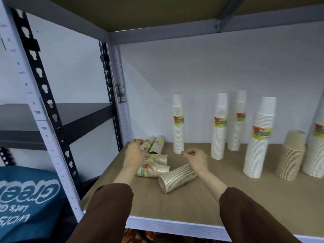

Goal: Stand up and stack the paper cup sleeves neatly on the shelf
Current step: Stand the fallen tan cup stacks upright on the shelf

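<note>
Brown paper cup sleeves lie toppled at the tan board shelf's back-left corner. Left hand curls its fingers round the rearmost one; right hand curled, empty. Best tipped upright rim-down, beside the standing white cup sleeves.

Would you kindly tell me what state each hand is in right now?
Left hand: closed around a lying paper cup sleeve.
Right hand: closed, fingers curled, holding nothing.
</note>
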Demonstrator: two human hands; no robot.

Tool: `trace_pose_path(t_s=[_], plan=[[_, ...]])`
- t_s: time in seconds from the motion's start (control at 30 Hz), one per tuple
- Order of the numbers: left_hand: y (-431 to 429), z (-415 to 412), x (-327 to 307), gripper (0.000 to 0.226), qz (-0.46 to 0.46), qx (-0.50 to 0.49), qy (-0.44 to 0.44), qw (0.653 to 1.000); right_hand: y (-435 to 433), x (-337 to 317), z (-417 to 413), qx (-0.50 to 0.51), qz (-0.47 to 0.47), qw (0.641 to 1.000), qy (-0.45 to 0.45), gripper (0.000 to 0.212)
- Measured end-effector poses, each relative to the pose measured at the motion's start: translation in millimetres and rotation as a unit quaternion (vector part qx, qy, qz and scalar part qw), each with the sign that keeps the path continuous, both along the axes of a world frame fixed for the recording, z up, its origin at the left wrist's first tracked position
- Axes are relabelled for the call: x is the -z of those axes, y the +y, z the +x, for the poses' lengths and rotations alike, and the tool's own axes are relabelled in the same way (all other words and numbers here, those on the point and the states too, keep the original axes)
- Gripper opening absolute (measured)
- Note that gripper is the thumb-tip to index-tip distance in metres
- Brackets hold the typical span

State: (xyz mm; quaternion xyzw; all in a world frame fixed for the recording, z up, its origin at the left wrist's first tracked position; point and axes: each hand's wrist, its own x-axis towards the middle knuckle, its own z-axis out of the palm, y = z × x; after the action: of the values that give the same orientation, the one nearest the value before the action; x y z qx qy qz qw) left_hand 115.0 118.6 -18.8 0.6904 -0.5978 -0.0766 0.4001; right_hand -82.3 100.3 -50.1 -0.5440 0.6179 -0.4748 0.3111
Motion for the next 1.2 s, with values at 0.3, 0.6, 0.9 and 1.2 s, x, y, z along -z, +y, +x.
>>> trace_pose_path(t_s=[0.3, 0.6, 0.9, 1.2], plan=[[-64, 22, -1, 0.039, 0.050, 0.000, 0.013, 0.999, -61, -11, 46, -0.079, 0.065, 0.994, 0.036, 0.016], [-130, 31, 13, 0.044, 0.223, -0.023, -0.037, 0.974, -124, 13, 83, -0.106, 0.159, 0.981, 0.048, 0.024], [-156, 47, 21, 0.047, 0.283, 0.024, -0.078, 0.956, -149, 16, 98, -0.117, 0.236, 0.961, -0.085, 0.057], [-144, 74, 20, 0.035, 0.098, 0.002, 0.087, 0.991, -155, 1, 105, -0.123, 0.087, 0.987, -0.054, 0.048]])
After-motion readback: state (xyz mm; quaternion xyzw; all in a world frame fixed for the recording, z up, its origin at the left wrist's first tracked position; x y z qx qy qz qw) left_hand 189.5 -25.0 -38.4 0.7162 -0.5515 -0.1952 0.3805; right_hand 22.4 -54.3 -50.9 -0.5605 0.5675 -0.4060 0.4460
